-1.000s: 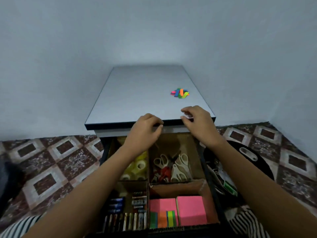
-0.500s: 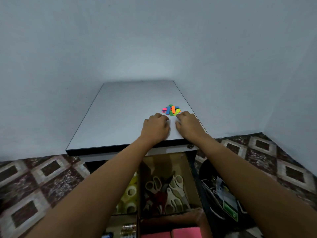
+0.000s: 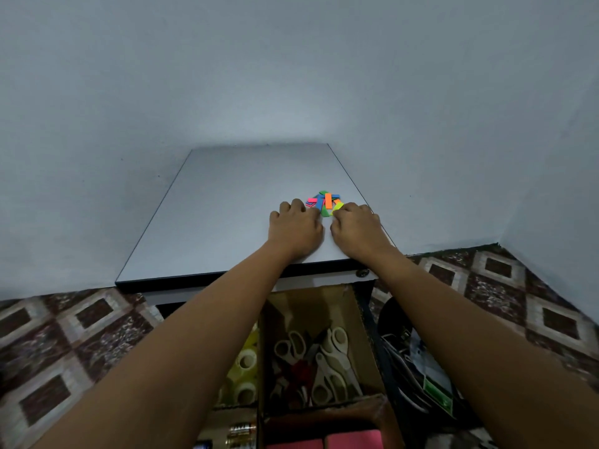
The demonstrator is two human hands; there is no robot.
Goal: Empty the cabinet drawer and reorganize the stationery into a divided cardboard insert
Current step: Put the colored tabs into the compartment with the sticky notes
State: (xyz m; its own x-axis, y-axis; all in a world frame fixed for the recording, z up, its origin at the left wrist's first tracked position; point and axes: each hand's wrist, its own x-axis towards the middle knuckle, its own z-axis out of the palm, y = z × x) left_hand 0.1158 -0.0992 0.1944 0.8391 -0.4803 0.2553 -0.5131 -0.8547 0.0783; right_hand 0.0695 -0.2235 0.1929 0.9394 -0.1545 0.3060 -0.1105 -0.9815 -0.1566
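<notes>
Both hands lie on the pale grey cabinet worktop, right of centre in the frame. Between them, just beyond the fingertips, sits a small loose pile of bright paper sticky flags in orange, green, blue, pink and yellow, lying crossed over one another.

The left hand is knuckles-up with its fingers curled down, and its fingertips meet the pile's left edge. The right hand is curled the same way, with its fingertips at a yellow flag on the pile's lower right. For either hand I cannot tell whether the grip has closed on a flag or only touches the pile.

In the lower middle of the frame, below the worktop's front edge, is the brown divided cardboard insert. One compartment holds white-handled scissors in a heap. The compartment to its left holds clear tape rolls. At the bottom edge, batteries lie left of pink sticky-note pads. A black bag sits just right of the insert on the patterned brown tile floor.
</notes>
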